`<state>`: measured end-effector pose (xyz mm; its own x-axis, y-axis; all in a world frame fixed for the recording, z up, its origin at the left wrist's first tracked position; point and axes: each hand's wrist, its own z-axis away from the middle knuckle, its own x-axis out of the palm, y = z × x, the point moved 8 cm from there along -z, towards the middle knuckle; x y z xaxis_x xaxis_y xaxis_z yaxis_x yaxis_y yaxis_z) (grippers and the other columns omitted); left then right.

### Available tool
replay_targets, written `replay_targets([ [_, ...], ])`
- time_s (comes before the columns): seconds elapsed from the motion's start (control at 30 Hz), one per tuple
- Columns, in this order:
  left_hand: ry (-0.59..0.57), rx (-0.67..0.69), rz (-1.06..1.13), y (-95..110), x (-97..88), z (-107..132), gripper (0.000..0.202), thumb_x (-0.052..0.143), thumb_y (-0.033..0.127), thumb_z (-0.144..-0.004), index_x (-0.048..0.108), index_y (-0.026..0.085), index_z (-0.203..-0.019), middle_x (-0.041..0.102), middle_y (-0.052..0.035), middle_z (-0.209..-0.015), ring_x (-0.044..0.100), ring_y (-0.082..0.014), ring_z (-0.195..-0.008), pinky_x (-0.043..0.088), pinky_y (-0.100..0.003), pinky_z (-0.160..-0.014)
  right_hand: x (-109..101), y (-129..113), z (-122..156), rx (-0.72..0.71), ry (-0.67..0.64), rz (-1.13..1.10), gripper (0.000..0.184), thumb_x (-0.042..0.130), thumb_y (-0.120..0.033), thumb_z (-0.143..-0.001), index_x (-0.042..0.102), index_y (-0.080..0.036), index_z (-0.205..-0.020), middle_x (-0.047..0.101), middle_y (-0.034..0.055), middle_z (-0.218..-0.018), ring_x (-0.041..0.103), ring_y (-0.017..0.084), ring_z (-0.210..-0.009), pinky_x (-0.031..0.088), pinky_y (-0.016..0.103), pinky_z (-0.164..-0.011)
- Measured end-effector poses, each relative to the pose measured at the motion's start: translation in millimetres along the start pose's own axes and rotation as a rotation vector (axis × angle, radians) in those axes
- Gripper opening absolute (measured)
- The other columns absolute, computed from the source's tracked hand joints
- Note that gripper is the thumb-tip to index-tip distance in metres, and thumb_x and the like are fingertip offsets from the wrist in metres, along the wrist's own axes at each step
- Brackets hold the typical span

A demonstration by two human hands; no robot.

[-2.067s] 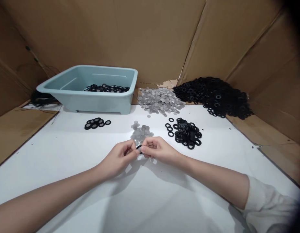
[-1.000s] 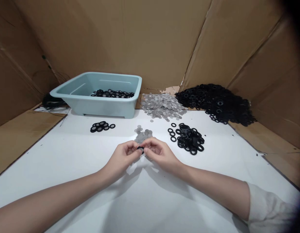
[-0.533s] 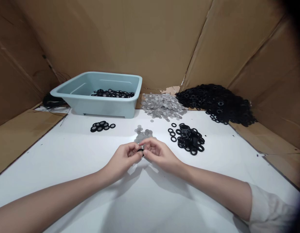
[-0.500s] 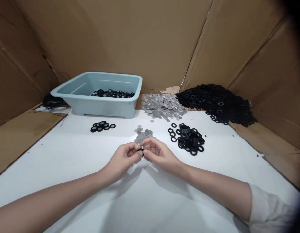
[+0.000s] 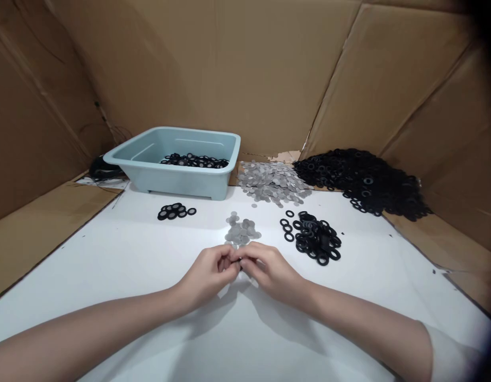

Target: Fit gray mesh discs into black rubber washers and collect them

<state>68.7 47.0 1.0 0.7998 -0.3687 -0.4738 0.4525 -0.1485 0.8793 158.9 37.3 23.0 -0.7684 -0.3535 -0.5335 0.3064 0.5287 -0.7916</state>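
Fingertips of my left hand [image 5: 214, 270] and my right hand [image 5: 265, 269] meet over the middle of the white table, both closed on one black ring [image 5: 240, 262]. Most of the ring is hidden by the fingers, and I cannot tell whether a disc sits in it. Just beyond the hands lies a small heap of grey translucent discs [image 5: 242, 231]. Right of my right hand is a loose pile of black rings [image 5: 317, 239]. To the left, a small cluster of black rings with grey discs in them [image 5: 174, 211] lies on the table.
A light blue basin [image 5: 182, 183] holding many disc-filled rings stands at the back left. Behind, a large heap of grey discs [image 5: 271, 183] and a bigger heap of black rings [image 5: 365, 180] lie by the cardboard walls [image 5: 213, 69]. Dark cords [image 5: 104, 168] lie left of the basin.
The view has shifted, so everything sits slightly lower and further right. The fingers have closed further over the black ring, which shows less now.
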Motion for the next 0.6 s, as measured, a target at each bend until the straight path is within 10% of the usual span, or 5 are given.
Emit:
replay_targets([
  [0.6,0.053,0.010,-0.067,3.0,-2.3,2.4,0.014,0.041,0.021,-0.074,0.037,0.018,-0.061,0.033,0.0045,-0.057,0.034,-0.0111,-0.054,0.025,-0.023,-0.050,-3.8,0.0,1.7,0.060,0.025,0.033,0.022,0.040,-0.012,-0.084,0.055,-0.021,-0.099,0.058,0.0022,-0.081,0.053,0.013,-0.073,0.042,0.025,-0.068],
])
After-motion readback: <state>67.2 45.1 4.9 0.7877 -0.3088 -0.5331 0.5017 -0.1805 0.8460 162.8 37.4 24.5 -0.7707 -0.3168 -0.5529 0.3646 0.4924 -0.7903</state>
